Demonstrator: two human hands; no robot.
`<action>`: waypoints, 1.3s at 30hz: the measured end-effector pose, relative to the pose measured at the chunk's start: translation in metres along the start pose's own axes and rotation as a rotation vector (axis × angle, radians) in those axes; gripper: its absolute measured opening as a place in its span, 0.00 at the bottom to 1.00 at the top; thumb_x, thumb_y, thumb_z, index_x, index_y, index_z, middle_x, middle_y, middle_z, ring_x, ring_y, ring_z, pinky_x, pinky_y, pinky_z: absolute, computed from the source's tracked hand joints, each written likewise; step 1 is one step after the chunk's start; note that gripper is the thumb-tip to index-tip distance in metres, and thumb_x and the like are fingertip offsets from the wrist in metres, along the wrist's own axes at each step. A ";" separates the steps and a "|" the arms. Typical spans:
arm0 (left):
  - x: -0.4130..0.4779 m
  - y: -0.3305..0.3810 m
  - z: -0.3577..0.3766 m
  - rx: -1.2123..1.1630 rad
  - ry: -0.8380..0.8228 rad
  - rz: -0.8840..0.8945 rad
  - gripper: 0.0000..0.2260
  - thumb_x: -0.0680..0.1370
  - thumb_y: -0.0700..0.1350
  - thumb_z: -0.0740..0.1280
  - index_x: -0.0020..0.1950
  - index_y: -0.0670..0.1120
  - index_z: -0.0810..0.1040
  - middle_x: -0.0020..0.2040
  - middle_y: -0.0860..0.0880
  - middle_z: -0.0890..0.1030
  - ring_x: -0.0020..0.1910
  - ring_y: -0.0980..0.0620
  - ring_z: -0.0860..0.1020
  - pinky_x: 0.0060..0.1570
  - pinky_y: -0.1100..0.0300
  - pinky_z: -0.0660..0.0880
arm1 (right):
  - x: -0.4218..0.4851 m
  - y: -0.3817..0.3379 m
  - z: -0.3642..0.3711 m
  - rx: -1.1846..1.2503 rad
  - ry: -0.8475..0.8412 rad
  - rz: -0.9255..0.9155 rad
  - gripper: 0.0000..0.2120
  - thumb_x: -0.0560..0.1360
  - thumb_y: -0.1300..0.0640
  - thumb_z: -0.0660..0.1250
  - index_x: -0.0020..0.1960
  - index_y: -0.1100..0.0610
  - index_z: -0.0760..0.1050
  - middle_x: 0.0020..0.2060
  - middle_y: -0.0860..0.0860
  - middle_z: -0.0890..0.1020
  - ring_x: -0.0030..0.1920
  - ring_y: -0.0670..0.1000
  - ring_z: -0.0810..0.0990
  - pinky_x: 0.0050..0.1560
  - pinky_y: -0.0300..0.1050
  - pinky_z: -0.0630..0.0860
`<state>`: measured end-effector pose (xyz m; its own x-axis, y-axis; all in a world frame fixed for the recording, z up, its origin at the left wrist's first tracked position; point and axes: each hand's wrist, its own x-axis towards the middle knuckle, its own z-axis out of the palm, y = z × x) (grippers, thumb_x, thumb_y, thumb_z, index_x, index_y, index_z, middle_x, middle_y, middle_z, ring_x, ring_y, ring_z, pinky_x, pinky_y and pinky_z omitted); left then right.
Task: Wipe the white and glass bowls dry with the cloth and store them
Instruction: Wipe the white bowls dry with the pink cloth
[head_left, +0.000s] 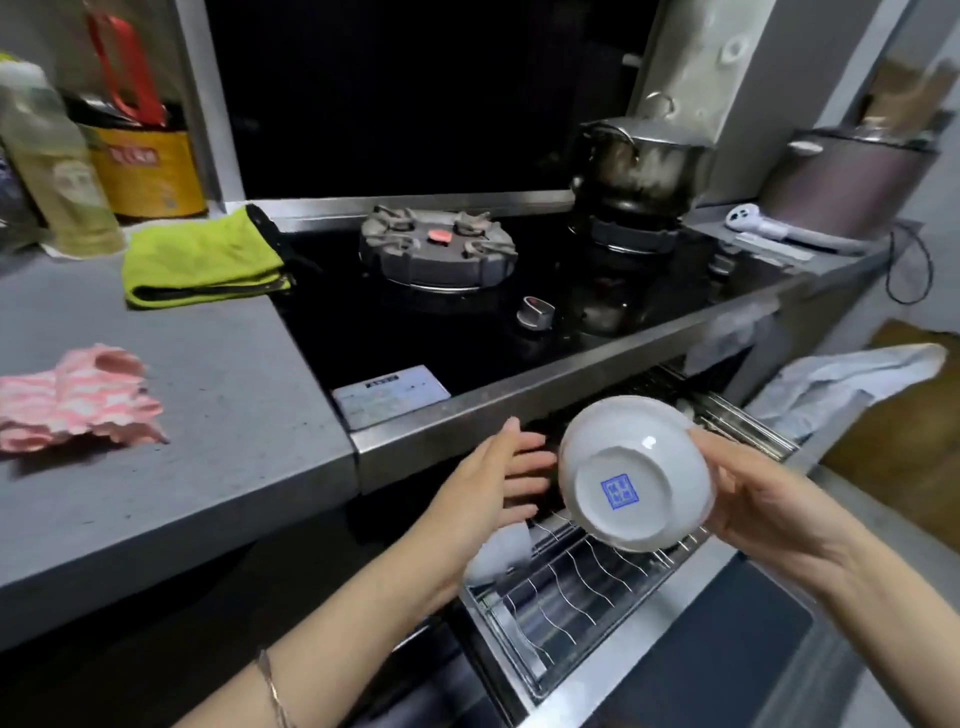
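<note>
Risk of dropping white bowl, held base-up by right grip alone over drawer rack below worktop front edge, left grip wide and just beside it: thin hold, could slip and chip.

Under left fingers: blurred white item fills wire rack's left end. Slots under white bowl bare, open from above. Just above fingers: steel worktop edge overhangs rack rear. Beyond right fingers: pale cloth draped.
</note>
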<state>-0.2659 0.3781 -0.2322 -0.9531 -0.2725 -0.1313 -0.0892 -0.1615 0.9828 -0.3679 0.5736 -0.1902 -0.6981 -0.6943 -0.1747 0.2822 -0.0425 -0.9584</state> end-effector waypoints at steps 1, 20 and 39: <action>0.005 -0.017 0.003 0.074 0.008 0.008 0.16 0.82 0.54 0.52 0.58 0.51 0.76 0.55 0.52 0.81 0.55 0.52 0.79 0.56 0.59 0.76 | 0.000 0.008 -0.017 0.011 0.058 0.019 0.34 0.45 0.44 0.84 0.48 0.54 0.85 0.43 0.52 0.85 0.39 0.46 0.83 0.36 0.38 0.80; 0.097 -0.223 -0.018 1.378 0.045 0.170 0.32 0.77 0.68 0.39 0.77 0.56 0.53 0.75 0.57 0.60 0.75 0.51 0.57 0.71 0.56 0.38 | 0.179 0.140 -0.110 -0.307 0.284 0.520 0.07 0.79 0.58 0.63 0.53 0.61 0.71 0.42 0.55 0.77 0.41 0.53 0.75 0.37 0.46 0.71; 0.107 -0.241 -0.018 1.487 0.161 0.235 0.31 0.79 0.64 0.45 0.69 0.47 0.72 0.64 0.52 0.77 0.64 0.46 0.73 0.69 0.46 0.55 | 0.253 0.212 -0.104 -0.201 0.267 0.556 0.13 0.78 0.64 0.56 0.35 0.57 0.70 0.25 0.50 0.75 0.31 0.51 0.73 0.31 0.39 0.69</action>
<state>-0.3411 0.3711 -0.4855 -0.9549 -0.2681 0.1273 -0.2396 0.9495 0.2028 -0.5535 0.4633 -0.4610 -0.6300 -0.3706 -0.6824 0.5380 0.4254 -0.7277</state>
